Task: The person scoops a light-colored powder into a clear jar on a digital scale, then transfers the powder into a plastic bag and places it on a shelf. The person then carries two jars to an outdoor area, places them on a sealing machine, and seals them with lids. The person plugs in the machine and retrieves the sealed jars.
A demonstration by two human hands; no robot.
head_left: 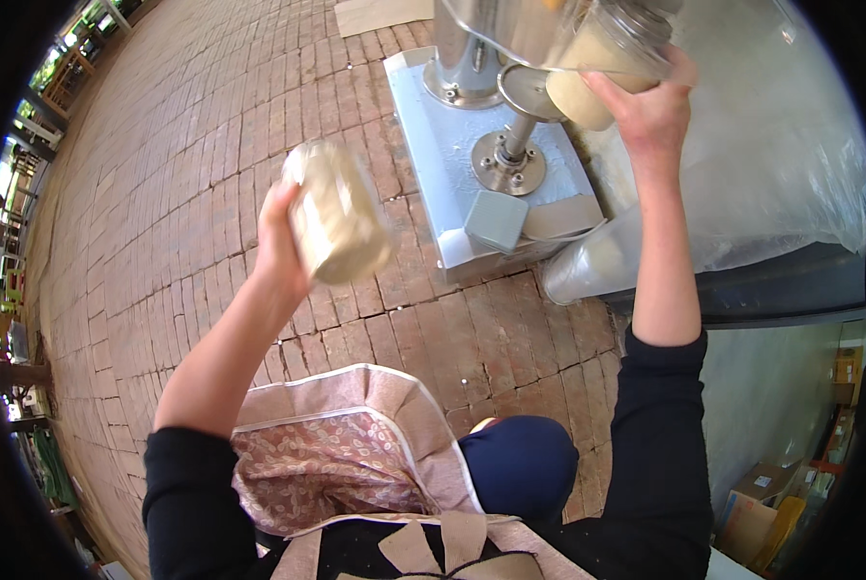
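My left hand is wrapped round a clear jar with cream-coloured contents, held tilted over the brick floor and blurred by motion. At the upper right my right hand grips a second clear jar of pale beige contents. This jar leans, its clear ridged neck towards the upper right, just above a round metal plate. The plate stands on a short post with a bolted flange, part of a metal machine. A transparent shield lies beside the right jar and partly overlaps it.
Under the machine is a pale blue-topped base with a grey-green square block on its near corner. Clear plastic-wrapped cylinders lie to the right. Cardboard boxes stand at lower right. Brick paving spreads left.
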